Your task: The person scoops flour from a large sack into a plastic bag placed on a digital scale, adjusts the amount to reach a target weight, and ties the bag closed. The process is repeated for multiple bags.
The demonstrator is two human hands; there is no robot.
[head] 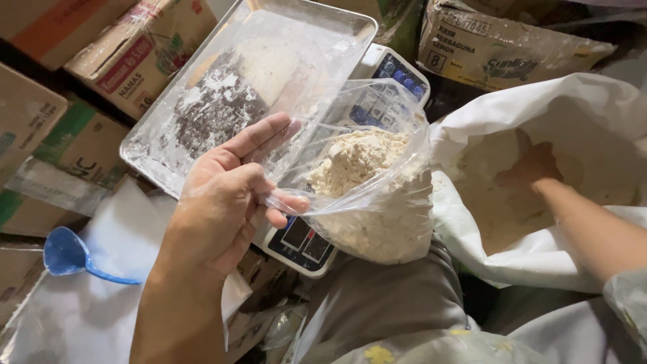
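Observation:
My left hand point(226, 195) pinches the open rim of a clear plastic bag point(377, 209), half full of pale flour-like powder. The bag hangs over a digital scale point(303, 246) with a steel tray point(269, 40) dusted with powder. My right hand point(536, 165) reaches down inside a large white sack point(539, 256) of the same powder at the right. It is dusted with powder, and whether its fingers hold anything is unclear.
Cardboard boxes point(135, 47) crowd the back and left. A blue plastic scoop point(67, 255) lies at the lower left on clear plastic sheeting point(74, 317). My lap in grey cloth point(391, 303) is below the bag.

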